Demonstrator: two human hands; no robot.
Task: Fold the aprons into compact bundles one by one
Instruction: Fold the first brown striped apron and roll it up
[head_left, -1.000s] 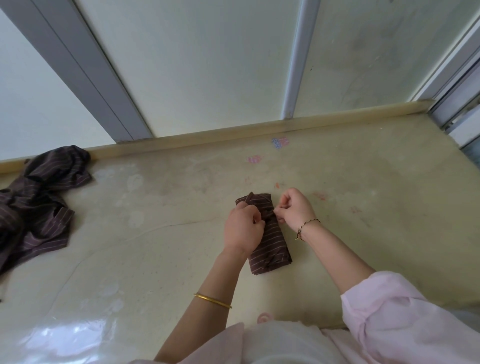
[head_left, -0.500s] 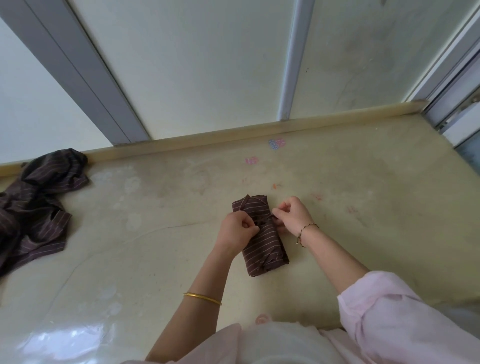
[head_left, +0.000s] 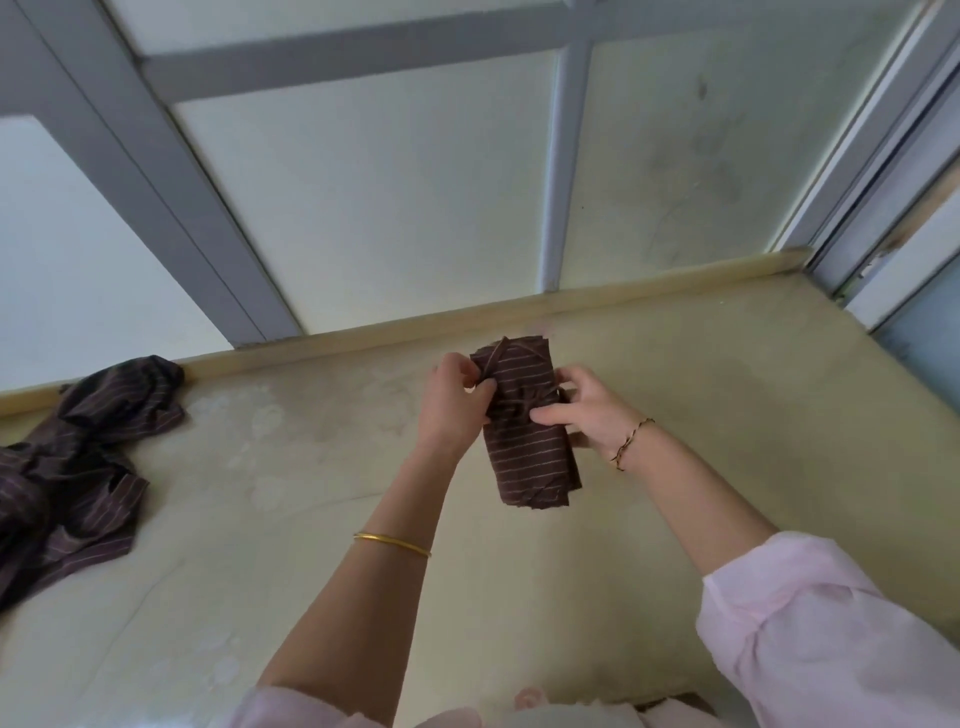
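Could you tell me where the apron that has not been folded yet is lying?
In the head view, the unfolded apron lies crumpled at the far left of the floor, beside the baseboard.

this looks like a plain room in a home or a small workplace, seen at floor or low-ledge level, though which of these cannot be told. a glossy, worn yellowish surface with faint stains meets a raised beige edge strip. behind it stand frosted panels in grey metal frames, like sliding doors or windows. a crumpled striped apron lies on the surface at the left.
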